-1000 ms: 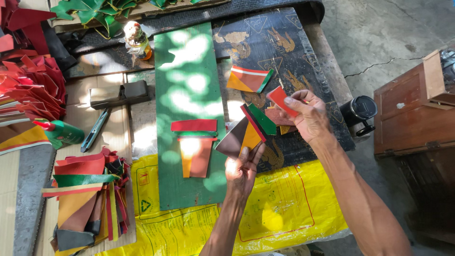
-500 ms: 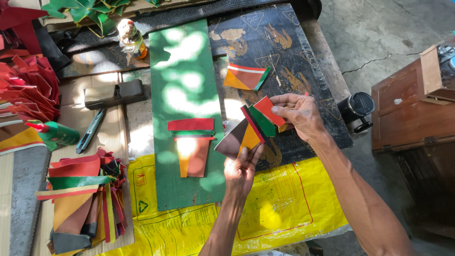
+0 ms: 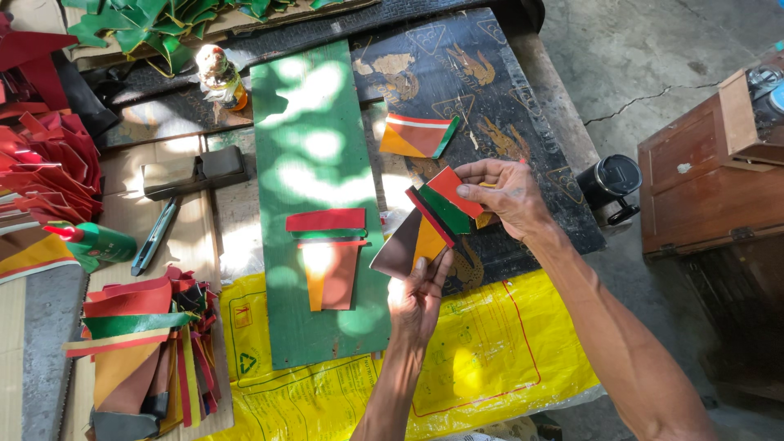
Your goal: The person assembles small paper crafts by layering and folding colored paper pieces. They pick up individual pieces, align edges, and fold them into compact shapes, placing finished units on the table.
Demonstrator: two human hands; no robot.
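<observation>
My left hand holds the lower part of a glued leather piece made of brown, orange, red and green strips, above the table's middle. My right hand pinches its upper red and green end. A similar finished piece lies on the dark patterned mat farther back. On the green board lie a red strip and an orange-brown wedge just left of my left hand.
A stack of cut leather pieces sits at the near left, red offcuts at far left, green offcuts at the back. A glue bottle, a utility knife, a green bottle, a black cup and a wooden box surround the yellow sack.
My right hand has shifted slightly down and left along the top of the held piece, pressing its red and green end. My left hand stays under it.
</observation>
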